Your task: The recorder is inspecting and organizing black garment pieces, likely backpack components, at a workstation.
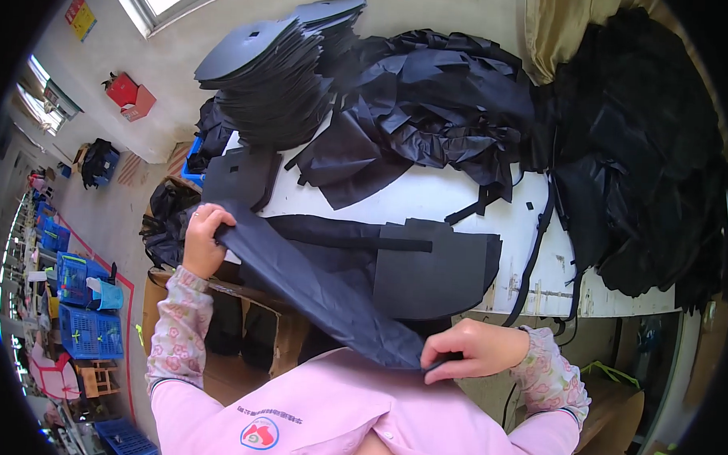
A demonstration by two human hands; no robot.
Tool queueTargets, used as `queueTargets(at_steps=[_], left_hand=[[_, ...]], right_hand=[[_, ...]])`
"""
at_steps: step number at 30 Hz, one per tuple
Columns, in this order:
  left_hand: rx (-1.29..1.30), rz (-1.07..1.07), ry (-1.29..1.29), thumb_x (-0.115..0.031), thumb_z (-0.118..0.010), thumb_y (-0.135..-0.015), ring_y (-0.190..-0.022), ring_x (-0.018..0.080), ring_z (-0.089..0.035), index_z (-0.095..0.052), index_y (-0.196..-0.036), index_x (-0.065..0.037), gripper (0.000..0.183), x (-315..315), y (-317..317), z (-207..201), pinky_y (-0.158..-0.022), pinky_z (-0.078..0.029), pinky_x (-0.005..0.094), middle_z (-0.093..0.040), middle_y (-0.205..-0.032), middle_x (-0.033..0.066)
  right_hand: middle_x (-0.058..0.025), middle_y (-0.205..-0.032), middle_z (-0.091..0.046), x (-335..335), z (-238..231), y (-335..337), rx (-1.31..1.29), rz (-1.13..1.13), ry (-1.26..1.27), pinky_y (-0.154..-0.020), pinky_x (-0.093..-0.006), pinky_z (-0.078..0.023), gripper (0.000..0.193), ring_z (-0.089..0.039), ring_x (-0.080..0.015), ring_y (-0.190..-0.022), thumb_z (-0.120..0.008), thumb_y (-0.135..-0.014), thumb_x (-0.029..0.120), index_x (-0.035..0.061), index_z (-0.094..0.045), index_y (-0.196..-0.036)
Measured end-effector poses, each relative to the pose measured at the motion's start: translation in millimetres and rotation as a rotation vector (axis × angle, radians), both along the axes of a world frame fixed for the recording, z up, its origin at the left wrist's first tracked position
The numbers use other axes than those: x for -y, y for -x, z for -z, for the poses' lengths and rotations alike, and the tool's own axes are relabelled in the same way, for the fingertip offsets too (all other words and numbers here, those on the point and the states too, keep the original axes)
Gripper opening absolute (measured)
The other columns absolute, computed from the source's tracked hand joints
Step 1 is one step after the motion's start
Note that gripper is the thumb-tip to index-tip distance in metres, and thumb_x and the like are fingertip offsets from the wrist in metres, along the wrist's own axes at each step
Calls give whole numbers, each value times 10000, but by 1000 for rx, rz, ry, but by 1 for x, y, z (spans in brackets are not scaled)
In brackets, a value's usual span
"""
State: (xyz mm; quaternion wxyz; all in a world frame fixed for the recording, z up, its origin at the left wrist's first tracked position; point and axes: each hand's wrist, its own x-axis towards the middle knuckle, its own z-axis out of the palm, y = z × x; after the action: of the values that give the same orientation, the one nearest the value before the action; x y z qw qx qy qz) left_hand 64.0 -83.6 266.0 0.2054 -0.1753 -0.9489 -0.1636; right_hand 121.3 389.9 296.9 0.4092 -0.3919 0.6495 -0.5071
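Between my hands a piece of dark navy fabric (306, 286) is stretched slantwise, from the table's near left down toward my chest. My left hand (206, 236) grips its upper left corner, fingers curled round the edge. Its lower right end is pinched between the thumb and fingers of my right hand (468, 349). Just behind the fabric, black panels (431, 270) lie at the table's front edge, one a stiff flat piece with a curved side. A black strap (355, 242) runs across them. The fabric partly covers these panels.
On the white table (389, 203) stand a tall stack of black panels (265, 88) and a heap of black fabric (440, 102). More black cloth (639, 157) hangs over the right end. A cardboard box (284, 333) sits below; blue crates (92, 332) line the left floor.
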Motion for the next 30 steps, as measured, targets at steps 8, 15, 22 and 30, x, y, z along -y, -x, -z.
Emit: queueTargets(at_steps=[8,15,22,30], left_hand=[[906,44,-164,-14,-784,-724,-709,125,-570,-616,-833,-3,200,51,9,17,-680,-467,290,-624,-735,43],[1291,-102,146,-464,-729,-854,-729,165,-604,-720,-945,20,493,23,77,58,-727,-467,313,-671,-750,77],[1288,-187,281,-539,-726,-821,-992,286,-668,-693,-1107,25,633,11,103,85,-895,-475,355,-722,-1005,154],[1016,2,313,-386,-765,-840,-751,177,-679,-681,-1116,18,496,67,108,119,-701,-519,354,-678,-744,106]], right_hand=[[-119,-814,-701,-40,41,49,-400,513,-287,-694,-302,-509,201,-678,-214,-753,-748,-825,125,-6,-640,-932],[-161,-800,-686,-51,123,100,-877,693,-682,-668,-420,-513,310,-663,-357,-768,-783,-780,283,67,-629,-940],[-118,-1124,-656,-35,114,93,-1096,626,-869,-927,-461,-460,382,-606,-322,-1088,-775,-758,272,65,-614,-1036],[-162,-1579,-283,7,144,64,-1089,178,-585,-1184,-531,-195,867,-242,-355,-1467,-592,-840,616,114,-355,-1506]])
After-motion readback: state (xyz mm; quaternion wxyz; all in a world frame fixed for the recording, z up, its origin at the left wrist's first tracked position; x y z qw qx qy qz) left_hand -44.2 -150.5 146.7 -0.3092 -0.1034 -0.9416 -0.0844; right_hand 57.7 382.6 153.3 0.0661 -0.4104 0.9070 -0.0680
